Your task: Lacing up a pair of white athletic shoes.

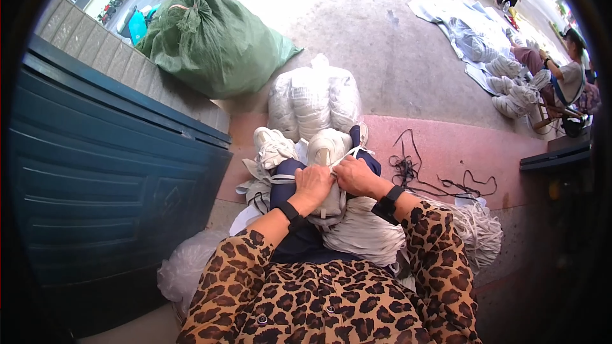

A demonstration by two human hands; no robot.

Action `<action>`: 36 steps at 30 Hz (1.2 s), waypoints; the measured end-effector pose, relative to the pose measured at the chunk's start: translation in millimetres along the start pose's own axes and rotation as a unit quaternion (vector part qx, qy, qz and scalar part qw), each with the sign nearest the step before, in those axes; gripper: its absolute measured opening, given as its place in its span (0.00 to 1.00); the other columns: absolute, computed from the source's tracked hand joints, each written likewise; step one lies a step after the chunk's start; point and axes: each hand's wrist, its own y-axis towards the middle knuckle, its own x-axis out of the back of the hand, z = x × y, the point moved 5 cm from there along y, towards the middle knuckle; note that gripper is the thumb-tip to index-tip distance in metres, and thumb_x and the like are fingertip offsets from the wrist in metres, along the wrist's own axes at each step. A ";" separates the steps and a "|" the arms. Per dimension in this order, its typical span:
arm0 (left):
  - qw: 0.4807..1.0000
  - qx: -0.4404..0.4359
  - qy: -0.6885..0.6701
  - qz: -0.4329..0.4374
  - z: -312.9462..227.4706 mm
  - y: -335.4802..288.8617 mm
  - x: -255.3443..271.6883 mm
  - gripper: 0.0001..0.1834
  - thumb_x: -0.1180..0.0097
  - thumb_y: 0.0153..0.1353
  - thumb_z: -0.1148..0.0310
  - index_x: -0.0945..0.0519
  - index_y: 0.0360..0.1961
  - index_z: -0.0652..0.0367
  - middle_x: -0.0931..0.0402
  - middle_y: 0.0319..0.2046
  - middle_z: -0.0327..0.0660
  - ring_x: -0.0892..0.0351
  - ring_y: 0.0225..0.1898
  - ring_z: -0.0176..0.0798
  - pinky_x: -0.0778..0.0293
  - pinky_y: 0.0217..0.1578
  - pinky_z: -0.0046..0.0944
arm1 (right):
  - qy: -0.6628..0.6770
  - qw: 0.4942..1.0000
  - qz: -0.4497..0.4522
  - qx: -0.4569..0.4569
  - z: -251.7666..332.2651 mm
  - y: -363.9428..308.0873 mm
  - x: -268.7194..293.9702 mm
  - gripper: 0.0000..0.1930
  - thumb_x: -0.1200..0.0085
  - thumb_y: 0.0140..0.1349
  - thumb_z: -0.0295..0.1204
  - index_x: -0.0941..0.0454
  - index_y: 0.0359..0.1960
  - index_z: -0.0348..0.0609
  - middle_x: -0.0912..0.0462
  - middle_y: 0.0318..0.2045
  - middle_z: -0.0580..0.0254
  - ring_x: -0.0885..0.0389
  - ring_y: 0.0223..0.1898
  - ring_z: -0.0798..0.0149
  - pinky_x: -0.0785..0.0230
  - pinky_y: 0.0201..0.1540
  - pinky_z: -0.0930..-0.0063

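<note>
The pale shoe (326, 144) sits in the middle of the view, toe toward 12 o'clock. As far as can be judged, the lacing is partway along: white lace (282, 179) is at the shoe's front, with a length leading to 9 o'clock and more showing at 1 o'clock. No finished bow shows; pulling the lace through evenly seems left to do, though the hands cover the eyelets.

The left hand (313, 185) is curled nearly closed over the shoe, fingertips pinching the lace. The right hand (357, 175), at 4 o'clock, is similarly closed, thumb and fingers meeting on lace beside it; the exact grip is partly hidden. A bundle of pale laces (363, 232) lies at 5 o'clock, black laces (403, 169) at 3.
</note>
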 end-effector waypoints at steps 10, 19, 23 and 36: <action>0.978 -0.115 0.112 -0.136 -14.6 -12.9 -2.9 0.07 0.51 0.52 0.66 0.27 0.24 0.58 0.26 0.23 0.43 0.24 0.27 0.45 0.37 0.26 0.50 | 0.042 0.998 -0.024 -0.042 9.4 -5.2 12.3 0.09 0.52 0.47 0.30 0.23 0.29 0.44 0.23 0.28 0.62 0.28 0.38 0.57 0.36 0.36 0.62; 0.918 -0.122 -0.312 0.210 17.9 -90.6 55.2 0.09 0.56 0.60 0.68 0.27 0.29 0.63 0.30 0.21 0.38 0.30 0.24 0.32 0.35 0.28 0.34 | 0.384 0.920 -0.059 -0.043 74.5 -107.2 22.3 0.08 0.51 0.57 0.30 0.25 0.33 0.40 0.24 0.35 0.55 0.25 0.30 0.64 0.31 0.35 0.71; 0.859 0.019 -0.477 0.182 62.3 -83.6 60.6 0.13 0.56 0.61 0.70 0.29 0.45 0.63 0.27 0.28 0.35 0.30 0.26 0.26 0.33 0.28 0.26 | 0.361 0.761 -0.424 -0.332 -42.6 -316.4 95.1 0.09 0.56 0.57 0.31 0.29 0.30 0.38 0.28 0.22 0.61 0.30 0.25 0.72 0.33 0.36 0.74; 0.836 0.092 -0.513 0.173 61.6 -45.7 29.0 0.11 0.55 0.61 0.70 0.27 0.42 0.64 0.26 0.26 0.36 0.29 0.20 0.25 0.35 0.19 0.23 | 0.575 0.577 -0.453 -0.361 -84.7 -275.4 47.6 0.09 0.54 0.59 0.35 0.38 0.21 0.60 0.44 0.13 0.81 0.48 0.13 0.82 0.56 0.13 0.85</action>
